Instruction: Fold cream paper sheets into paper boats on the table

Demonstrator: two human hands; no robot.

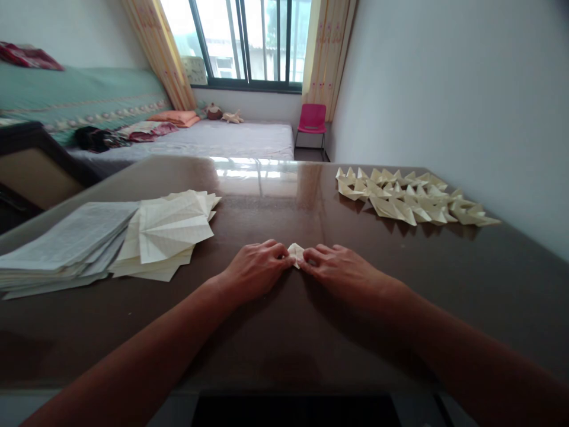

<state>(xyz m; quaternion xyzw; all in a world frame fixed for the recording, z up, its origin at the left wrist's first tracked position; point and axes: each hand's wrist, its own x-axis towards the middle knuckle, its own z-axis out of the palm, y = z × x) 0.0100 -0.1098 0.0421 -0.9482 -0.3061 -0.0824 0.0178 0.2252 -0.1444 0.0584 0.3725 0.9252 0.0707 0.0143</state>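
Observation:
A small folded piece of cream paper (296, 254) lies at the middle of the brown table (284, 332). My left hand (260, 267) pinches its left side between thumb and curled fingers. On the opposite side, my right hand (338, 265) grips the paper in the same way, thumb pressed near its lower part. Both hands rest low on the tabletop, and the fingers cover much of the paper's edges.
Folded paper boats (400, 196) stand in rows at the far right. To the left lie creased cream sheets (171, 228) and a stack of printed paper (66, 237). Beyond the table are a bed (249, 139) and a pink chair (312, 118); a wall (466, 89) runs along the right.

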